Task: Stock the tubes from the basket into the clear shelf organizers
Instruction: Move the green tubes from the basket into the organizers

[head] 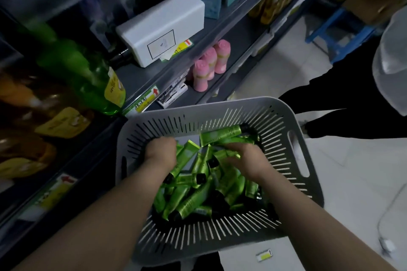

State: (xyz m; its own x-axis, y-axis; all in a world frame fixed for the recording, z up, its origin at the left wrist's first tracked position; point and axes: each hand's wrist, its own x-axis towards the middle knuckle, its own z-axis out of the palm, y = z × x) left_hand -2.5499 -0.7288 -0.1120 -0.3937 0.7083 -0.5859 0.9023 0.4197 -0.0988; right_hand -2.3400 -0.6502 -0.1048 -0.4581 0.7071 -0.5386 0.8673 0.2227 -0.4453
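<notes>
Green tubes [199, 174]: both hands' grip, left hand [161, 150], right hand [247, 159], closed around them.

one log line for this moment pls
phase: gathering tubes | left hand: in basket, on green tubes | right hand: closing on tubes | shelf: none placed in view

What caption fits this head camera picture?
Both hands, left and right, dig into green tubes in a grey basket.

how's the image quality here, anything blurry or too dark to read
Head view: dim overall; the left shelf bottles are motion-smeared; wide-angle bends the shelf edges; the green tubes, basket, left hand and right hand stay fairly sharp.
</notes>
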